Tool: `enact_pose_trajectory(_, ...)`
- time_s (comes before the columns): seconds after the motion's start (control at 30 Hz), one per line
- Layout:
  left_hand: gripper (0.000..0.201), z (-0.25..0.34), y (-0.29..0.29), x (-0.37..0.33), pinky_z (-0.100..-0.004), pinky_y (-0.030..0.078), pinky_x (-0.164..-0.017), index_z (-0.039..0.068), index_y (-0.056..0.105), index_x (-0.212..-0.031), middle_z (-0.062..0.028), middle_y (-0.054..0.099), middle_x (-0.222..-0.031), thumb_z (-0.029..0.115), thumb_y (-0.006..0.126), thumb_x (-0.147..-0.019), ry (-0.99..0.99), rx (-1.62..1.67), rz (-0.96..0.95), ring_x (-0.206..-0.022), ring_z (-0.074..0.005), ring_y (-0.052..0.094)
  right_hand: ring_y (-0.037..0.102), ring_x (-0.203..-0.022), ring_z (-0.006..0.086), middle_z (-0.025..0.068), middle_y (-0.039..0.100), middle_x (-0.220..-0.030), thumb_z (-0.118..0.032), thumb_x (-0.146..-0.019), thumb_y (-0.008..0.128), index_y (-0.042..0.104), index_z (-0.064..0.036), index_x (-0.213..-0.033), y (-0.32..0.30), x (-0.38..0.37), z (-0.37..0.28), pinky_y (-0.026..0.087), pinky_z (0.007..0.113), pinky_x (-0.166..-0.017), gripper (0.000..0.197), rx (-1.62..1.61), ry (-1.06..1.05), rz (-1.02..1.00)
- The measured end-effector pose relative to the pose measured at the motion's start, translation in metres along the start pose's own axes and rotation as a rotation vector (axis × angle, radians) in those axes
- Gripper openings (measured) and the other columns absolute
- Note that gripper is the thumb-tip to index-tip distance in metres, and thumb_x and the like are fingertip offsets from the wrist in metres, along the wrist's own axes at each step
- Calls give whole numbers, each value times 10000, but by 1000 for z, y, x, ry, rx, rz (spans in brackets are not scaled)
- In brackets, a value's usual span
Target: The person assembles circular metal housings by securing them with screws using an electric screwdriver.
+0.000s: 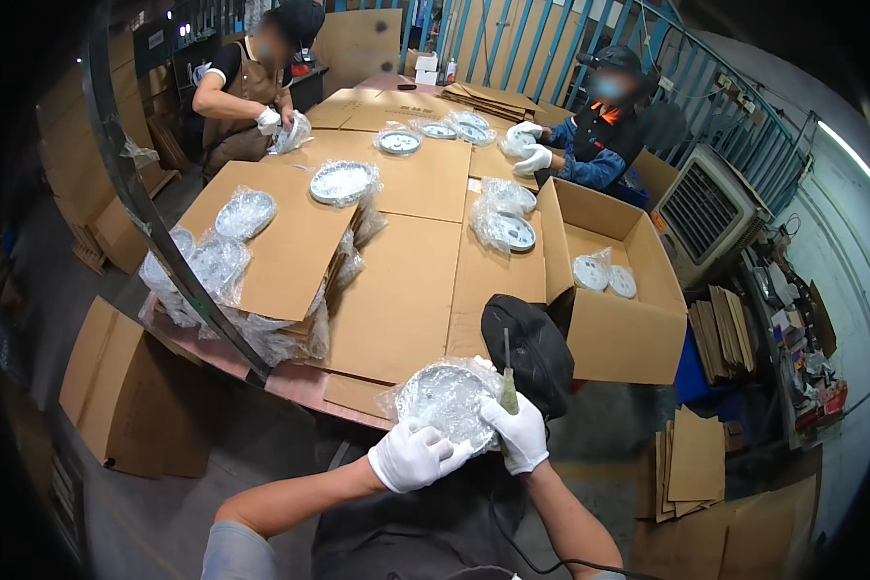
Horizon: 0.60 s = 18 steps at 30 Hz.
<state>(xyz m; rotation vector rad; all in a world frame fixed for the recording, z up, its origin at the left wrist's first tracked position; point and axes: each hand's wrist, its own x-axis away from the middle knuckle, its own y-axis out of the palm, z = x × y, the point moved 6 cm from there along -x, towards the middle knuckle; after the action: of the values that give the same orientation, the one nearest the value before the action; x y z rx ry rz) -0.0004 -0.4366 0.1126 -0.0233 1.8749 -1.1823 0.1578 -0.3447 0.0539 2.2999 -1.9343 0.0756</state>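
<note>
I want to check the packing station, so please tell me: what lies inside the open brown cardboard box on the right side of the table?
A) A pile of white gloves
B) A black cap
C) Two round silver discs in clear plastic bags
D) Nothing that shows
C: two round silver discs in clear plastic bags lie on the bottom of the open brown cardboard box.

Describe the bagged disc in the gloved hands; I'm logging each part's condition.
The disc is round, silvery-grey and metal-looking, with a raised rim, wrapped in crinkled clear plastic. It is held tilted above the near edge of the cardboard-covered table. The left hand, in a white glove, grips its lower edge; the gloved right hand supports its right side while also holding a thin greenish tool. Finer surface detail is unclear.
</note>
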Motion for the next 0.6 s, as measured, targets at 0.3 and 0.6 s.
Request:
enact_pose_trajectory(0.3, 232, -75, 44, 53, -393, 524, -801, 63, 663, -1088, -176, 661, -876, 144, 572, -890, -1178, 582, 210, -841, -374, 641, 596, -646, 83, 14, 663, -720, -229, -836, 741, 636, 10, -756, -16, 16, -34, 479, 278, -597, 274, 371, -129, 130)
enact_pose_trajectory(0.6, 392, -49, 66, 48, -191, 448, -810, -6, 577, -1326, -10, 671, -1041, 24, 491, -945, -1264, 1263, -133, -868, -39, 536, 639, -830, 137, 46, 663, -941, -150, -910, 629, 643, -14, -1028, -19, 7, 24, 515, 280, -752, 181, -453, 235, -58)
